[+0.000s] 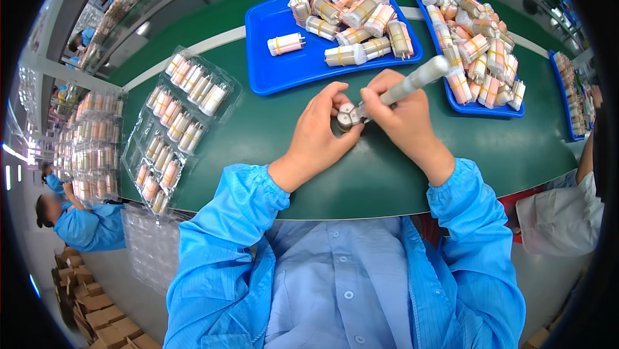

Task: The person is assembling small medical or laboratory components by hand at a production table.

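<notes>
My left hand (314, 133) is closed around a rubber-banded bundle of short cylinders (348, 115), whose round pale ends face up between thumb and fingers. In my closed right hand (406, 120) is a long, pale pen-like tool (420, 80) with a thick rounded top, tilted up to the right. Its lower tip comes close to the bundle's ends; whether it touches them I cannot tell. Just beyond my hands sits a blue tray (274, 68) with several bundles, white, pink and grey, held by yellow bands. A second blue tray (490, 111) at the right is heaped with more such bundles.
On the left of the green table (238, 136) lies a clear plastic compartment tray (132, 149) filled with bundles. Stacked filled trays (90, 146) stand farther left. Another blue tray (567, 107) is at the far right. A person in blue (87, 223) is at the left, near cardboard boxes (97, 304).
</notes>
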{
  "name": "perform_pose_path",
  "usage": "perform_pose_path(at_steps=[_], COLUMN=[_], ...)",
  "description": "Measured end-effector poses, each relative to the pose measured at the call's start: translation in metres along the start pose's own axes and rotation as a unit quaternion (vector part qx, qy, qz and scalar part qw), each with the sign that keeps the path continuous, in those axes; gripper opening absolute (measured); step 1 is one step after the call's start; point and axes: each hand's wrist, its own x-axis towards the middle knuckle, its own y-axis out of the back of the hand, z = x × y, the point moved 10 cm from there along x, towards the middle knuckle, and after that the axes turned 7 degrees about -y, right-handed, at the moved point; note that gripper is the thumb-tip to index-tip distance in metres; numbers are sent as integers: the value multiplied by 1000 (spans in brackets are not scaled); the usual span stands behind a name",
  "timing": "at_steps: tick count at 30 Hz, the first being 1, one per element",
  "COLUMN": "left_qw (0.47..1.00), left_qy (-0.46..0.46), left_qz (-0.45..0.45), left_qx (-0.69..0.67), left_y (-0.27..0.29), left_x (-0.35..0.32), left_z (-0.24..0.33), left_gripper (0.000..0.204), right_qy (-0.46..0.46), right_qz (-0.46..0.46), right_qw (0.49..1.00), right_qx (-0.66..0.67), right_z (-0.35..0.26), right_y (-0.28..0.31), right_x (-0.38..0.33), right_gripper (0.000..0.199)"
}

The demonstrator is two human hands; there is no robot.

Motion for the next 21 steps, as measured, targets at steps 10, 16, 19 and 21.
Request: perform_pose_path(at_steps=[10, 16, 19, 21], left_qw=[983, 986, 995, 991], left_qy=[52, 54, 57, 66], left_qz=[-87, -93, -86, -69], left_qx=[-152, -124, -17, -92], left_y=[-14, -10, -1, -1], left_x=[-3, -1, -6, -10], left_z=[-5, -3, -10, -16], left_gripper=[80, 76, 68, 62], right_qy=[32, 41, 32, 29], right_qz=[-28, -28, -29, 6], right_qw=[998, 995, 996, 999], right_qx=[-36, -90, -77, -21], right_z=[-3, -6, 1, 1], right_y=[-4, -8, -7, 2], right_x=[3, 4, 3, 4], right_gripper=[16, 16, 17, 18])
